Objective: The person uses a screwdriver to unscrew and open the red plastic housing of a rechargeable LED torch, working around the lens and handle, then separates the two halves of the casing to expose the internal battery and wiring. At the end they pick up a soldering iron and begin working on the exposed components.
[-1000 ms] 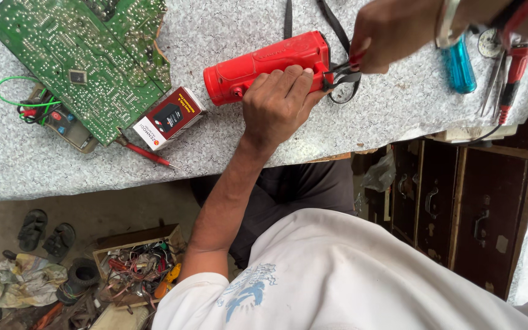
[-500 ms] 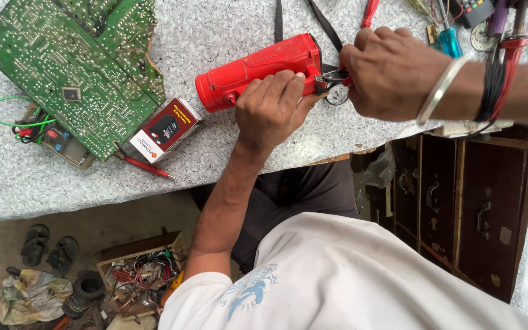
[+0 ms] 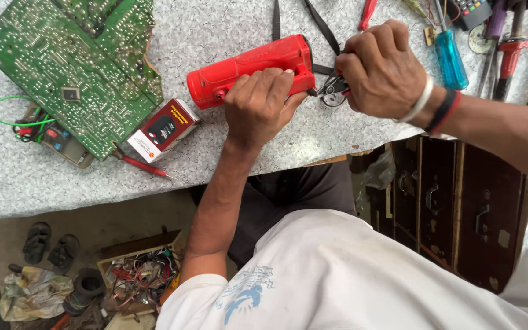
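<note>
A red plastic torch-like device (image 3: 252,67) lies on the speckled grey worktop (image 3: 227,153). My left hand (image 3: 258,107) presses down on its near side and grips its body. At the device's right end, my right hand (image 3: 381,68) is closed around a small metal plier-like tool (image 3: 332,90). The tool's tip touches that end of the device. A black strap (image 3: 322,24) runs from that end toward the back of the worktop. My right wrist wears a white bangle and dark bands.
A large green circuit board (image 3: 74,67) with wires lies at the left, with a small red and white box (image 3: 163,129) and a red-handled probe (image 3: 145,165) beside it. A blue screwdriver (image 3: 450,58) and other tools lie at the back right. Dark drawers (image 3: 459,195) stand at the right. A box of wires (image 3: 142,278) sits on the floor.
My right hand has come down from the back right to the device's right end with the tool. My left hand has stayed on the device.
</note>
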